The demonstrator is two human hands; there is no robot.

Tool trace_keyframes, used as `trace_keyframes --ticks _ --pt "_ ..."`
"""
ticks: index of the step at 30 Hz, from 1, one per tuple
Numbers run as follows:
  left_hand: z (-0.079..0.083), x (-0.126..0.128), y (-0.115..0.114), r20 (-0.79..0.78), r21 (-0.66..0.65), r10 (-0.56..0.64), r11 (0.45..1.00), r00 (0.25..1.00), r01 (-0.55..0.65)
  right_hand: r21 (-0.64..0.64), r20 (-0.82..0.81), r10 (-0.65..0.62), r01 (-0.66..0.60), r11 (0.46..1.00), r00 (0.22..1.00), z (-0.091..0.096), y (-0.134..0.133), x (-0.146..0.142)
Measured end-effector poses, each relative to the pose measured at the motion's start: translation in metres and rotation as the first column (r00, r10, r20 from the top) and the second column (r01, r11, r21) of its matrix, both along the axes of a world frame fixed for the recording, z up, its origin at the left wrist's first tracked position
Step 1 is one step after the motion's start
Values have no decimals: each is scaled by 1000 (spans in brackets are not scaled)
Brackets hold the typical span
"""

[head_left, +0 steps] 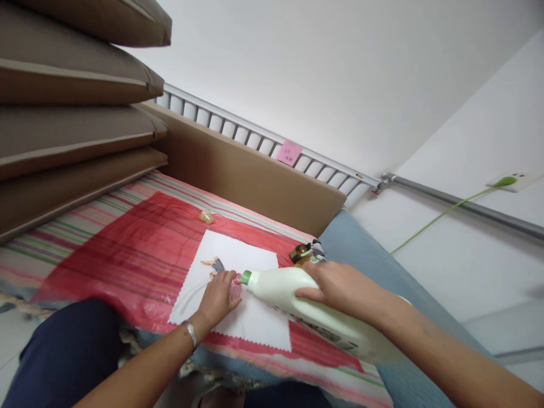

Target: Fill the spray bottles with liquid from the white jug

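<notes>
My right hand [329, 286] grips a large pale green jug [284, 283] by its handle, tilting it to the left. The jug's green mouth meets or nearly meets the opening of a small clear pinkish bottle [236, 289]. My left hand [219, 297] is closed around that small bottle, and its fingers hide part of it. Beneath both lies a white cloth [250, 252] with zigzag edges. Just beyond my left hand is a small grey and orange piece [216, 264], perhaps a spray head, partly hidden. The liquid inside the bottles cannot be made out.
A red plastic sheet [127, 243] covers a striped cloth [55, 226]. A small beige piece [207, 216] and a dark green object [300, 252] sit near the far side. Stacked brown cushions [76, 130] rise at left; a brown panel [238, 164] stands before a white radiator [229, 129].
</notes>
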State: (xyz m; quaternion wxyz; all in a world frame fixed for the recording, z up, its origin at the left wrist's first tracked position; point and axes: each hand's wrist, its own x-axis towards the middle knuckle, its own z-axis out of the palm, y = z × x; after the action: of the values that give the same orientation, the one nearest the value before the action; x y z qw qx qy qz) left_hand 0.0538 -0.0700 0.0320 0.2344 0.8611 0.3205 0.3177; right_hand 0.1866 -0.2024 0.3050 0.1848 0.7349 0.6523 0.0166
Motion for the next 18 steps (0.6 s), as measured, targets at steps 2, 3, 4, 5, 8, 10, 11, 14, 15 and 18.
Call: trace_keyframes --ticks 2,3,4,5,8,10,11,14,15,18 --pt "0 0 0 1 3 1 1000 1000 -1 -2 3 7 -7 1000 1000 1 0 -1" --pt "-1 0 0 2 3 1 1000 1000 -1 -2 5 10 -10 1000 1000 1 1 -1" --pt "-1 0 0 2 1 0 1000 1000 0 -2 7 14 -14 1000 1000 2 1 -1" --pt "-1 0 0 2 -1 0 1000 1000 0 -3 6 17 -17 1000 1000 2 1 0" --pt "-1 0 0 1 0 -4 1000 1000 4 -4 3 13 -13 1000 1000 1 1 1" --pt "0 0 0 2 6 -4 1000 1000 4 -5 4 7 -7 1000 1000 1 1 1" --pt "0 0 0 3 9 -3 1000 1000 3 -5 5 5 -5 1000 1000 1 1 1" --pt "0 0 0 6 5 -4 1000 1000 4 -11 10 4 -4 1000 1000 1 1 0" --pt "0 0 0 6 1 -3 1000 1000 3 -12 13 3 -2 1000 1000 2 2 0" --pt "1 1 0 -1 -10 -5 1000 1000 5 -12 10 -2 2 1000 1000 2 2 -1"
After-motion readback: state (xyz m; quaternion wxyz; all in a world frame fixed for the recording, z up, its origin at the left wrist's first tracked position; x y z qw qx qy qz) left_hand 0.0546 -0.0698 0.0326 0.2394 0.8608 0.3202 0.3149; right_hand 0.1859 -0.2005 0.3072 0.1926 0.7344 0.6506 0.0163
